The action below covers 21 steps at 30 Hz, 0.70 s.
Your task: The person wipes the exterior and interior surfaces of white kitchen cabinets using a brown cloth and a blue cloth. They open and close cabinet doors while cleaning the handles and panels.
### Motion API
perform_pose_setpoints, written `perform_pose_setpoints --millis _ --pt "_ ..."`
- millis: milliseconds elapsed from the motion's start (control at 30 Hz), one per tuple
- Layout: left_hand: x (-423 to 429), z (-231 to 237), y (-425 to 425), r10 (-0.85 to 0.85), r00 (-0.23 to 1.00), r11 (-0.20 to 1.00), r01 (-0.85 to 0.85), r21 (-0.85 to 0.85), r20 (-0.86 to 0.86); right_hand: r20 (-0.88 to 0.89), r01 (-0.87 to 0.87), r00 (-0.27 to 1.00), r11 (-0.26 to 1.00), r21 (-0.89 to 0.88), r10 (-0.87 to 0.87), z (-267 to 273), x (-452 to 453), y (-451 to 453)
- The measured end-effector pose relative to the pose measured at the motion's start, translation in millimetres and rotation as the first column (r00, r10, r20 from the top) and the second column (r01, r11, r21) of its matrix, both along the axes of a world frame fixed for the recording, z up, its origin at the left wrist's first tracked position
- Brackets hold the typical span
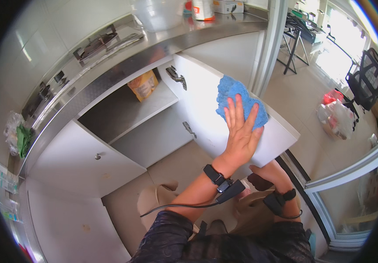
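Observation:
My left hand [243,139] lies spread on a blue cloth [230,90], pressing it against the inner face of an open white cabinet door [202,88]. The cloth reaches the door's top edge. At the door's lower outer corner is my right hand [272,174], with its thumb towards the door. The door hides its fingers, so I cannot tell whether they grip the edge. Metal hinges [177,78] join the door to the cabinet, where a yellow packet [143,85] stands on the inner shelf [146,113].
Another white door [90,157] with a round knob stands ajar at left. Above runs a steel countertop [205,31] with a clear plastic bowl [157,14] and a gas hob [95,44]. Right of me are a sliding-door track [296,166], plastic bags [335,115] and an office chair [368,79].

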<state>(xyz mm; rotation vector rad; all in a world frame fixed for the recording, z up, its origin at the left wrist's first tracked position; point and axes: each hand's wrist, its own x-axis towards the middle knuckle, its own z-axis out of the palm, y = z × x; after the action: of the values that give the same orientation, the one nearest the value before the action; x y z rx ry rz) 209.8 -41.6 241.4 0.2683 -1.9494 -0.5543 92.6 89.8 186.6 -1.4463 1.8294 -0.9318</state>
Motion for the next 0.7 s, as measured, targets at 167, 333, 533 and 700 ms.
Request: perform_pose_setpoints --millis 167,333,533,700 --pt "3.3 8.8 -14.6 0.048 0.999 0.989 -0.05 0.139 0.011 -0.057 0.008 0.998 0.996 -0.085 -0.013 -3.6 0.8 2.4" --pt "-0.9 12.5 -39.1 0.133 0.982 0.944 -0.085 0.32 -0.133 -0.026 0.036 0.999 0.995 -0.095 -0.039 -0.9 2.9 3.9" --pt "3.5 18.1 -75.3 0.196 0.957 0.852 -0.057 0.521 -0.216 -0.071 0.006 0.997 0.999 -0.047 -0.009 -11.9 -4.2 3.0" --pt "3.0 18.5 -67.5 0.193 0.959 0.838 -0.051 0.543 -0.209 -0.053 -0.006 0.999 0.997 -0.08 0.001 -3.5 0.8 2.2"
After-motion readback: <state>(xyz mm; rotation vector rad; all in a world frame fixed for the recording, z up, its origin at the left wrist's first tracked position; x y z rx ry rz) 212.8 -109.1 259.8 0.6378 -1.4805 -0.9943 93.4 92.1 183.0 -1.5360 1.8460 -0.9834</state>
